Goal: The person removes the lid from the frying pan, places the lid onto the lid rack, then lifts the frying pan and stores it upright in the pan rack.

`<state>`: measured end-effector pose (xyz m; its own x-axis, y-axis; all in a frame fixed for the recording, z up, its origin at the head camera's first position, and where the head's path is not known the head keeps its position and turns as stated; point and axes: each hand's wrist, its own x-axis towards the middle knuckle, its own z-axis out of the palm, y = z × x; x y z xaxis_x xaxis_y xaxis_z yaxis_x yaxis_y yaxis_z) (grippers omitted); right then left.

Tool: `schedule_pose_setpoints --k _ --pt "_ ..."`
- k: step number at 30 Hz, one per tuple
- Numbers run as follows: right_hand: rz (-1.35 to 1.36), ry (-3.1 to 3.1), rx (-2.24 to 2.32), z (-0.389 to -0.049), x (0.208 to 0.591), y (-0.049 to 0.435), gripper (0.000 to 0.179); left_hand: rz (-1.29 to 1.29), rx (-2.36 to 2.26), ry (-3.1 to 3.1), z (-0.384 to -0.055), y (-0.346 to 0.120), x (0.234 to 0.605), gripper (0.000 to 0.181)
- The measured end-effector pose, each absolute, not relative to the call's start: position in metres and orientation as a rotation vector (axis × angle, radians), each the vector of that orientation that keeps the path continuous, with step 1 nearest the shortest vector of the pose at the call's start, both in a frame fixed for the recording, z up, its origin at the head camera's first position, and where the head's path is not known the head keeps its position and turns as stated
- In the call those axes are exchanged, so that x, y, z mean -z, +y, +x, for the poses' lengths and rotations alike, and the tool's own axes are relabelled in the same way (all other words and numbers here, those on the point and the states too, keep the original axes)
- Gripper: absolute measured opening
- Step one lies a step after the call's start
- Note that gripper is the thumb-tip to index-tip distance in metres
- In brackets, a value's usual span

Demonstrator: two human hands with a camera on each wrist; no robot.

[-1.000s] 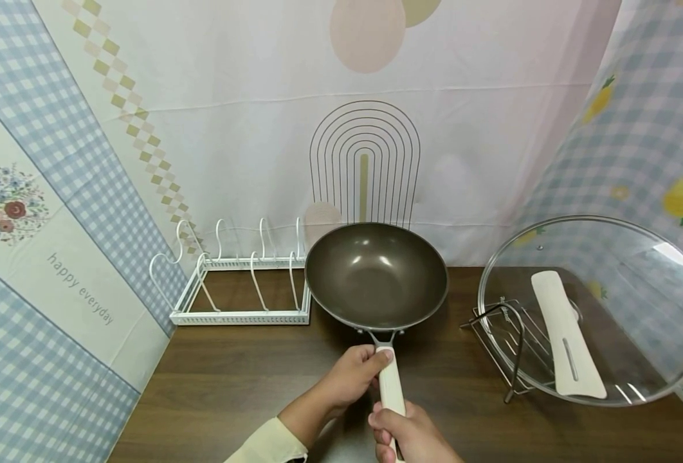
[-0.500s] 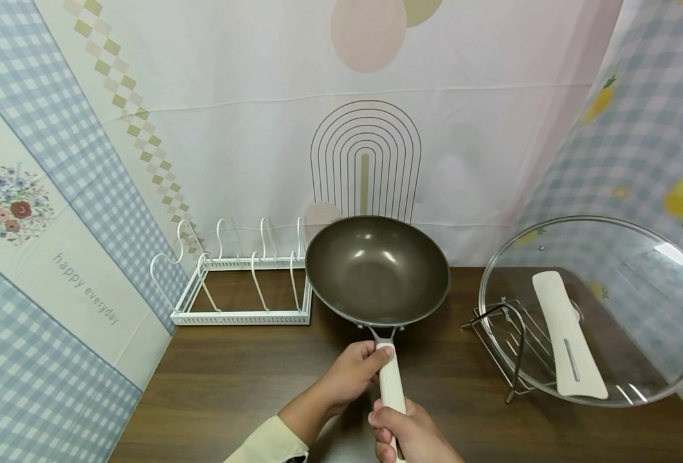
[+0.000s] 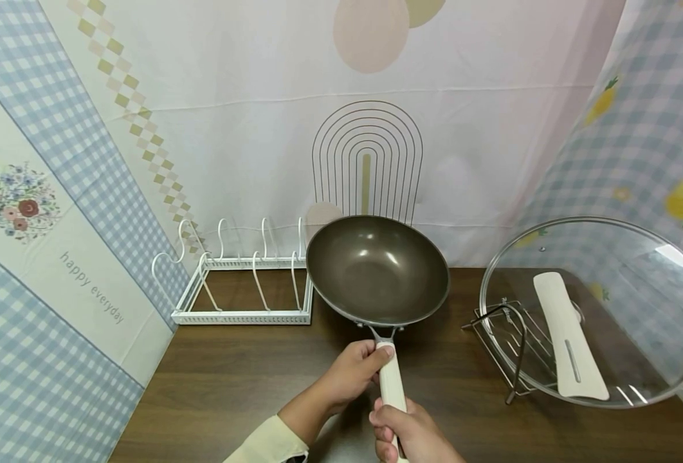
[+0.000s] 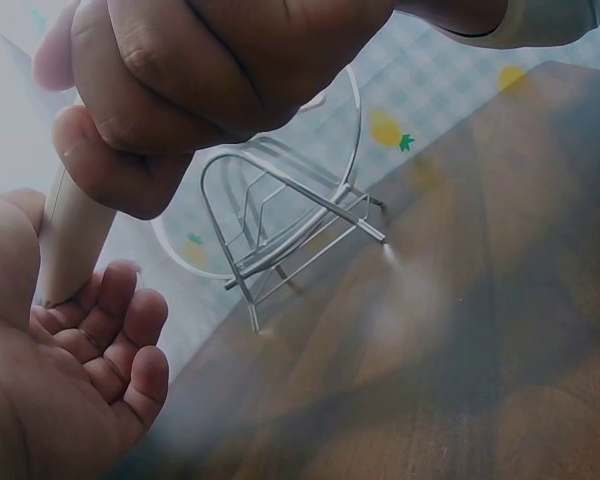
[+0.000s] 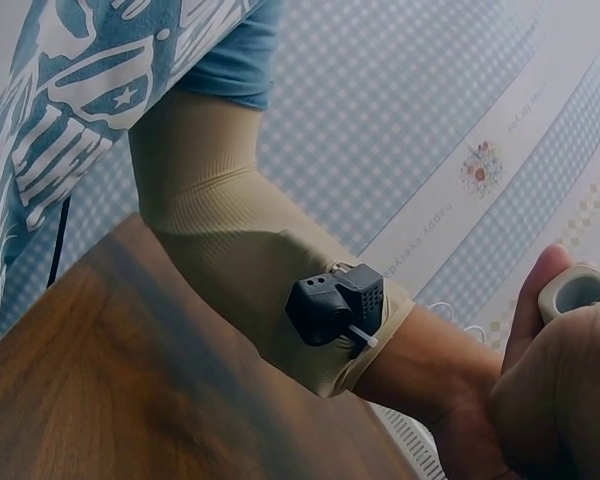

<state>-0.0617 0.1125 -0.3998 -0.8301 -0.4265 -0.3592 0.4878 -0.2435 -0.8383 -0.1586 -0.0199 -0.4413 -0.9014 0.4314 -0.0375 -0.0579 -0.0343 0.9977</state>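
A dark brown wok (image 3: 376, 273) with a cream handle (image 3: 392, 386) is in the middle of the head view, tilted with its bowl facing me. My left hand (image 3: 350, 378) holds the handle close to the bowl, thumb on top and fingers underneath; in the left wrist view these fingers curl below it. Nearer to me, my right hand (image 3: 408, 431) wraps its fingers round the lower part of the same handle. The handle's hollow end (image 5: 580, 290) shows beside my right hand in the right wrist view.
A white rack (image 3: 243, 317) with upright wire dividers stands at the left, right beside the wok's rim. To the right, a metal wire stand (image 3: 518, 360) holds a large glass lid (image 3: 637, 308) with a cream handle. Patterned cloth hangs behind and on both sides.
The wok has risen slightly and its far rim sits higher against the backdrop, mostly in the first half second. Both hands keep their grip on the handle.
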Motion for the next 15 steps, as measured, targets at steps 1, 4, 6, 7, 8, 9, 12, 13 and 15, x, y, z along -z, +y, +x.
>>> schedule_pose_setpoints --k 1,4,6,7,8,9,12,13,15 --pt "0.069 1.438 2.106 -0.0617 0.4 0.1129 0.014 0.396 -2.003 1.908 -0.1585 -0.0199 0.441 0.034" --pt "0.04 1.393 2.119 -0.0622 0.4008 0.1145 0.014 0.398 -1.999 1.922 -0.1582 -0.0206 0.44 0.034" --pt "0.029 1.362 2.13 -0.0624 0.4012 0.1151 0.014 0.404 -1.996 1.931 -0.1582 -0.0207 0.4396 0.034" --pt "0.028 1.347 2.138 -0.0623 0.4014 0.1152 0.015 0.408 -1.994 1.935 -0.1583 -0.021 0.4395 0.034" --pt "0.029 1.334 2.146 -0.0624 0.4015 0.1152 0.015 0.409 -1.994 1.936 -0.1583 -0.0211 0.4393 0.034" --pt "0.033 1.32 2.155 -0.0624 0.4015 0.1151 0.016 0.411 -1.995 1.935 -0.1584 -0.021 0.4394 0.034" --pt "0.04 1.281 2.182 -0.0625 0.4009 0.1142 0.016 0.415 -1.993 1.931 -0.1589 -0.0209 0.4395 0.035" --pt "0.04 1.263 2.189 -0.0627 0.4008 0.114 0.015 0.415 -1.993 1.929 -0.159 -0.0207 0.4395 0.035" --pt "0.032 1.246 2.195 -0.0628 0.4002 0.114 0.013 0.415 -1.99 1.931 -0.1592 -0.0207 0.4396 0.035"
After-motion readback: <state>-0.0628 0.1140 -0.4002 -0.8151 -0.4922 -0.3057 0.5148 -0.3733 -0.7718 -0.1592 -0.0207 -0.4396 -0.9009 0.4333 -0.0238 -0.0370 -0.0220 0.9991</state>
